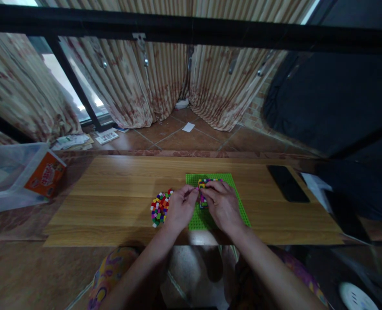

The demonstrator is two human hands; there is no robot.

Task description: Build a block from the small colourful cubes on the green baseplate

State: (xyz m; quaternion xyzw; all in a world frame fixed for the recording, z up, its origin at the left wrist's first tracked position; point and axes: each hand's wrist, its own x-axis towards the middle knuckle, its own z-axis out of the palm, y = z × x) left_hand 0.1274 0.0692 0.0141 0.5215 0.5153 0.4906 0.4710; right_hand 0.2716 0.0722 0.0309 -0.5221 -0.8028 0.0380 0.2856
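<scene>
Nearest the camera, patterned fabric (113,269) covered a leg below the worktop (120,181), and two bare forearms reached in over its near edge. The left hand (180,207) lay between the heap of loose bricks (159,210), just beside it on its left, and the brick block (203,200) to its right. Its thumb and forefinger were pinched together, with what looked like a small pink brick (197,188) between the tips, close against the block's left side; that short sideways gap was the relation that mattered, and the left hand was the nearer to it. The right hand (226,206) came in from the other side, its fingers bent over the block and their tips apparently touching it (whether they gripped anything, I could not tell). The block stood on the green baseplate (197,223), partly hidden by that hand, so its long axis could not be made out, though a row of mixed colours showed along its far edge. Farther right lay a black phone (288,184). Off the worktop's left end stood a clear plastic bin (15,199) with an orange label; beyond, striped curtains (123,90) hung down to the tiled floor (173,137).
</scene>
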